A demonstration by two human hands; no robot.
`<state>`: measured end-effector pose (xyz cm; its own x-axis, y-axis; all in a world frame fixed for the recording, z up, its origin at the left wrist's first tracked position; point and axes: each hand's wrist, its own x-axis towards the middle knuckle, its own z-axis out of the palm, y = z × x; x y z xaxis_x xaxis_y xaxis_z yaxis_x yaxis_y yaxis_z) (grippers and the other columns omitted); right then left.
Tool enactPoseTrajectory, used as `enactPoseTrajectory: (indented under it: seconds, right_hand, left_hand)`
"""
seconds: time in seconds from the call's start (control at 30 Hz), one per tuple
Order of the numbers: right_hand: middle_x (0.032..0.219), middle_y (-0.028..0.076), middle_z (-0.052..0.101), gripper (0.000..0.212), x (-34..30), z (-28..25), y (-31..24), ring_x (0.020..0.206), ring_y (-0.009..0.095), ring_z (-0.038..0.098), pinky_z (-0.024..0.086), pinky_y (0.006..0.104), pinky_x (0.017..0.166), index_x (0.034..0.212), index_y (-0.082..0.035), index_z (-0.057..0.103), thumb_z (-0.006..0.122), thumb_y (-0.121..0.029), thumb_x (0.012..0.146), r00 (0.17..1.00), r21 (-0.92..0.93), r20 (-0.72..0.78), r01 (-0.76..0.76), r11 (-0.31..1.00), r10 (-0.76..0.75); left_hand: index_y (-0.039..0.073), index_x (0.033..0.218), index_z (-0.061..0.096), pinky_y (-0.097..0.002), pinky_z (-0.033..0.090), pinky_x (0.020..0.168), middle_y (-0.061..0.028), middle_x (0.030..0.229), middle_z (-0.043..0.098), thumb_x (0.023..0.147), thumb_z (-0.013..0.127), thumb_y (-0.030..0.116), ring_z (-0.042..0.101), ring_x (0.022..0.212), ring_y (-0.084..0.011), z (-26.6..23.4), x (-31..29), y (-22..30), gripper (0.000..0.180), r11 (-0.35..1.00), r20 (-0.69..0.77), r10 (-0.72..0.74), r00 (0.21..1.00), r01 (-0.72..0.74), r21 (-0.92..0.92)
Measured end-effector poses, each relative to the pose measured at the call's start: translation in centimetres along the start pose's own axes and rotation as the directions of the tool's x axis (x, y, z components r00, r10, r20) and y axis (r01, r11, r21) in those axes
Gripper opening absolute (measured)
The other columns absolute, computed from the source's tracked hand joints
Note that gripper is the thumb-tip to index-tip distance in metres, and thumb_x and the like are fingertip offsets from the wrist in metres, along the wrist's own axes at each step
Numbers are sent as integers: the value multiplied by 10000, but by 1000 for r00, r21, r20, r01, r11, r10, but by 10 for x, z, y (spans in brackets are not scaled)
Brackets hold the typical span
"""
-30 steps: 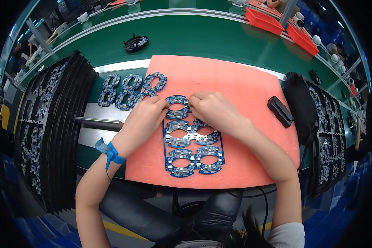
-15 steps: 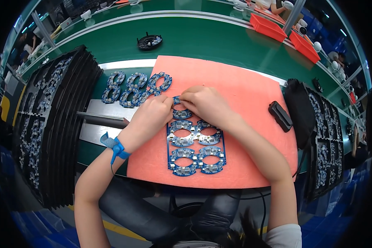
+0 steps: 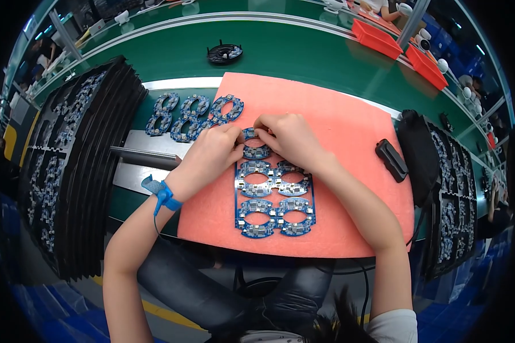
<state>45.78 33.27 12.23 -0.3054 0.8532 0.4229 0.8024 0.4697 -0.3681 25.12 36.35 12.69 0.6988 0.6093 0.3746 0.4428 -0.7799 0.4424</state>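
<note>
A green work surface (image 3: 303, 63) carries a salmon-pink foam mat (image 3: 349, 131), the landmark here. Left of the mat stands a thick stack of black trays (image 3: 91, 171) loaded with blue boards, and just off the mat's upper left corner lie loose blue ring-shaped boards (image 3: 194, 114). On the mat's middle lies a blue circuit board panel (image 3: 274, 197), its long axis running from the person outward. The left hand (image 3: 212, 157), a blue strap at its wrist, and the right hand (image 3: 289, 137) meet at the panel's far end, both grips pinched narrow on the topmost ring section (image 3: 256, 150); the rest of the panel lies toward the person from both grips. The hands are about equally near. Right of the mat stands another black tray stack (image 3: 452, 194), with a small black block (image 3: 391, 160) on the mat's right edge.
</note>
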Motion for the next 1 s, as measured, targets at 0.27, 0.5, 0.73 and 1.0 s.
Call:
enactPoseTrajectory:
  seconds: [0.27,0.5,0.73,1.0]
  right_hand:
    - [853,166,685,151,0,-28,-3,781,336,676,539,409,715,910,0,665,657,-124,824,992,108,116,30,994,-43]
    - [843,142,670,119,-7,-27,-11,752,347,654,533,430,710,827,-2,664,656,-118,801,976,-207,202,120,971,-78]
    - [809,166,681,61,-10,-24,-16,744,335,688,561,428,691,770,2,661,630,-37,736,982,-210,142,154,966,-125]
    - [795,169,673,73,-10,-19,-14,742,345,683,560,424,704,739,13,652,646,-50,702,987,-183,140,99,978,-74]
  left_hand:
    - [-21,827,609,-443,529,708,-155,810,651,791,671,72,644,761,-356,2,-2,-2,117,1000,-12,-19,1000,19,-17]
    - [-27,851,588,-453,511,754,-179,863,627,793,663,71,629,840,-370,0,1,-4,136,999,25,37,999,-37,16]
    - [-31,859,582,-456,507,763,-186,873,618,797,660,69,624,845,-374,1,0,-4,141,999,27,50,998,-49,-4]
    - [-36,876,586,-411,530,724,-172,881,619,783,670,49,643,792,-332,0,0,-10,151,994,45,-17,999,22,-112]
